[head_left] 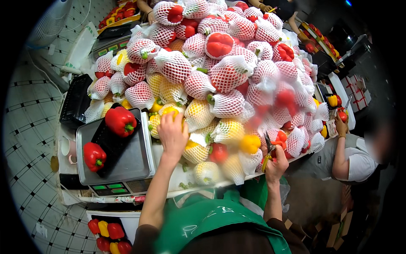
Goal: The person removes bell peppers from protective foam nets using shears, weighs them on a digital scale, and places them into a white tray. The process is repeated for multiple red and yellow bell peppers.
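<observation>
My left hand (172,134) is closed over a yellow bell pepper (171,111) at the near left of the heap, its fingertips partly hidden. In my right hand (277,163) is a pair of small snips (267,144) with dark blades and yellow and orange handles, blades pointing away from me. Around both hands lie bell peppers, many in white foam net sleeves, such as a netted yellow pepper (228,130) and a netted red pepper (229,74). To the left, two bare red bell peppers (121,121) sit on a black tray (111,142) on a scale.
The scale's metal pan (138,158) stands left of my arm, with a black crate (76,99) and a mug (67,147) beside it. Below left is a tray of red and yellow peppers (115,230). At right a co-worker's hand (341,126) holds a red pepper.
</observation>
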A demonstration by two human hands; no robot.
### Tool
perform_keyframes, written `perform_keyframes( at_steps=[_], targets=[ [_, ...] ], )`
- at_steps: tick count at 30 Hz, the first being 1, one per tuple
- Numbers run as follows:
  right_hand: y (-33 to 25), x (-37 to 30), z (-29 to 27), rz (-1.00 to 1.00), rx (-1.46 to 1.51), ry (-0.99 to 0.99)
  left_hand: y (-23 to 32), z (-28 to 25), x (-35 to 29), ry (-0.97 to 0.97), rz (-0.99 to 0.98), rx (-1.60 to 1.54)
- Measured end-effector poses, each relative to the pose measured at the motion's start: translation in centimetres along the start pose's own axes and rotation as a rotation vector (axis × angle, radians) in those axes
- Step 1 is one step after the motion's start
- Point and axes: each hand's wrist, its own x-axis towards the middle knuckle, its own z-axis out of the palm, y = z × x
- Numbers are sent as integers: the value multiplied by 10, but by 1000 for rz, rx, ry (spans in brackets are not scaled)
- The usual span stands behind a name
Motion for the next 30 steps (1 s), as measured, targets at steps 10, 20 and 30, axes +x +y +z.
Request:
perform_keyframes(
  at_steps=[10, 20, 30],
  targets=[
    [-5, -20, 30, 31, 166, -217, -54, 20, 42, -531, -261, 57],
    [-9, -36, 16, 44, 157, -253, -44, -6, -8, -282, -62, -85],
    [-6, -39, 26, -19, 94, -333, -16, 47, -40, -279, 53, 283]
  ],
)
